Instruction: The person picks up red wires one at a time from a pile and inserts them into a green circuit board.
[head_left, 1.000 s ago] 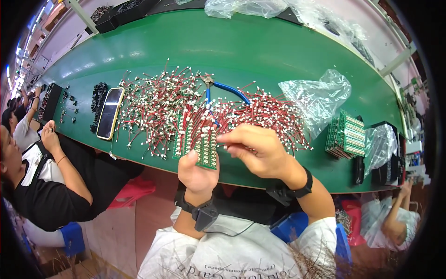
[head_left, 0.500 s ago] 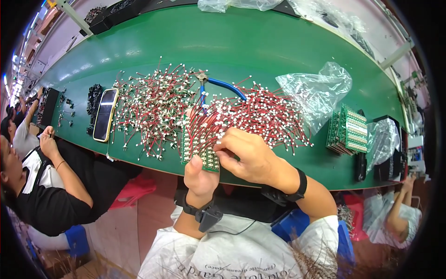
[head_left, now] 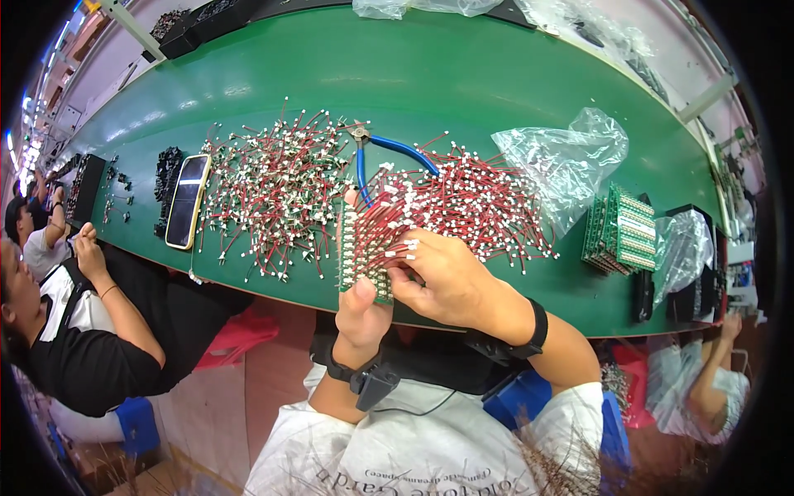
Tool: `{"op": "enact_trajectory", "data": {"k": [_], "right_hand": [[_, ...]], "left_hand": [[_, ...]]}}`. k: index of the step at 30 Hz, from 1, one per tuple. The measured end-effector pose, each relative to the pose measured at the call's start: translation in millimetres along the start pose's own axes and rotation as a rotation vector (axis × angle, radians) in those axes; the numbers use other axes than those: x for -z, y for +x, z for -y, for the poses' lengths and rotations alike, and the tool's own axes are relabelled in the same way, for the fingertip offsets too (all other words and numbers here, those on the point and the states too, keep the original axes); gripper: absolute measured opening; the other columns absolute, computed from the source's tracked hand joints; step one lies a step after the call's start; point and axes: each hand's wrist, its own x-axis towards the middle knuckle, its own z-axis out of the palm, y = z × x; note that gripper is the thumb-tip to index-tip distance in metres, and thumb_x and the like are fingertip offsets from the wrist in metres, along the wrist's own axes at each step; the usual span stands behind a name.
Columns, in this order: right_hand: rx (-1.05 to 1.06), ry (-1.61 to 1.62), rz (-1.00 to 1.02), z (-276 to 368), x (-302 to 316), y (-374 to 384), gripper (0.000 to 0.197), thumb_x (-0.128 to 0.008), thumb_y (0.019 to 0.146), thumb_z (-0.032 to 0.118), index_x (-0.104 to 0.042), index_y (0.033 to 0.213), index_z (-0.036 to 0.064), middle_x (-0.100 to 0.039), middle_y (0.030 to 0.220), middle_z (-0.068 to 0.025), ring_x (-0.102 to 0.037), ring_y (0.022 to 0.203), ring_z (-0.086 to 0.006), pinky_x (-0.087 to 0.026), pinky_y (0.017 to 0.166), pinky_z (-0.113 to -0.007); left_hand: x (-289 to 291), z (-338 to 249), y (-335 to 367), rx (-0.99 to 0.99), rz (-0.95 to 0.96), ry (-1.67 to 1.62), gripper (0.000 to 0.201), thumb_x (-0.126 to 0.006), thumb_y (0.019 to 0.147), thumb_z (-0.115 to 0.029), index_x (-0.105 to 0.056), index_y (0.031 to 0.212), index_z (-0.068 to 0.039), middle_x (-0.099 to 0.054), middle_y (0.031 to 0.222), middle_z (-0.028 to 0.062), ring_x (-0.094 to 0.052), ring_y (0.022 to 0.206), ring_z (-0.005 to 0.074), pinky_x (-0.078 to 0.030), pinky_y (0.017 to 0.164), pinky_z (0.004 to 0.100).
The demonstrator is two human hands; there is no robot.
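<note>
My left hand (head_left: 362, 314) is closed on a green circuit board panel (head_left: 356, 256), thumb at its near edge and the other fingers mostly hidden behind it. Rows of small white connectors cover the panel, and red wires spread from it. Over the panel's right side, my right hand (head_left: 442, 273) pinches red wire leads (head_left: 405, 248) with white plugs; how many it grips is hidden. Just beyond lies a heap of red wires with white plugs (head_left: 488, 202). Left of the panel is a second pile, of red wires with small green boards (head_left: 277, 198).
Blue-handled cutting pliers (head_left: 403, 153) lie between the piles. A phone (head_left: 187, 202) rests beside black parts at left. To the right are a clear plastic bag (head_left: 571, 157), stacked circuit panels (head_left: 622, 231) and a black bin (head_left: 691, 264). A co-worker (head_left: 91, 322) sits at left.
The panel in my left hand has shifted slightly right and turned more on edge. My right hand stays beside it, with white plugs now showing at its fingers.
</note>
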Motion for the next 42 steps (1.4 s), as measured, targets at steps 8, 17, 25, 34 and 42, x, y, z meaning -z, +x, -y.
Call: {"op": "enact_trajectory", "data": {"k": [8,17,25,34,42], "right_hand": [[0.103,-0.191,0.028,3.3,-0.5,-0.4,0.016,-0.068,0.076,-0.002,-0.059,0.089,0.0000,-0.059,0.081,-0.0114,-0.062,0.069,-0.0297,-0.052,0.059,-0.038],[0.160,-0.241,-0.032,1.6,-7.5,-1.4,0.022,-0.070,0.074,-0.001,-0.060,0.094,0.0000,-0.062,0.085,-0.0105,-0.064,0.075,-0.0294,-0.054,0.063,-0.038],[-0.021,-0.276,-0.269,-53.1,56.6,23.2,0.012,-0.069,0.080,0.002,-0.067,0.091,0.0026,-0.061,0.080,-0.0110,-0.061,0.068,-0.0282,-0.050,0.061,-0.037],[-0.324,-0.529,-0.178,-88.1,42.7,25.9,0.020,-0.076,0.078,0.015,-0.068,0.090,0.0015,-0.060,0.078,-0.0124,-0.061,0.072,-0.0283,-0.048,0.065,-0.038],[-0.278,-0.246,-0.264,-67.2,51.6,23.1,0.009,-0.070,0.084,0.008,-0.066,0.087,-0.0002,-0.062,0.079,-0.0090,-0.061,0.068,-0.0182,-0.049,0.065,-0.033]], "left_hand": [[14.2,2.8,-2.4,0.033,0.085,-0.014,0.076,-0.055,0.090,-0.048,-0.038,0.142,0.005,-0.051,0.138,0.0173,-0.050,0.128,0.0307,-0.036,0.110,0.0441],[16.6,3.4,-3.9,0.012,0.107,-0.013,0.078,-0.052,0.092,-0.052,-0.037,0.143,0.005,-0.049,0.141,0.0177,-0.049,0.129,0.0315,-0.036,0.110,0.0443],[30.2,-9.7,1.6,-0.158,-0.032,-0.101,0.078,-0.049,0.097,-0.050,-0.030,0.147,0.006,-0.044,0.146,0.0199,-0.046,0.133,0.0379,-0.035,0.113,0.0491],[36.4,-8.1,-0.9,-0.172,-0.039,-0.167,0.075,-0.050,0.096,-0.049,-0.035,0.146,0.005,-0.047,0.144,0.0198,-0.048,0.130,0.0377,-0.036,0.111,0.0495],[33.3,-14.3,1.4,-0.167,-0.076,-0.120,0.079,-0.050,0.095,-0.052,-0.032,0.147,0.005,-0.050,0.140,0.0230,-0.049,0.129,0.0380,-0.038,0.109,0.0480]]}}
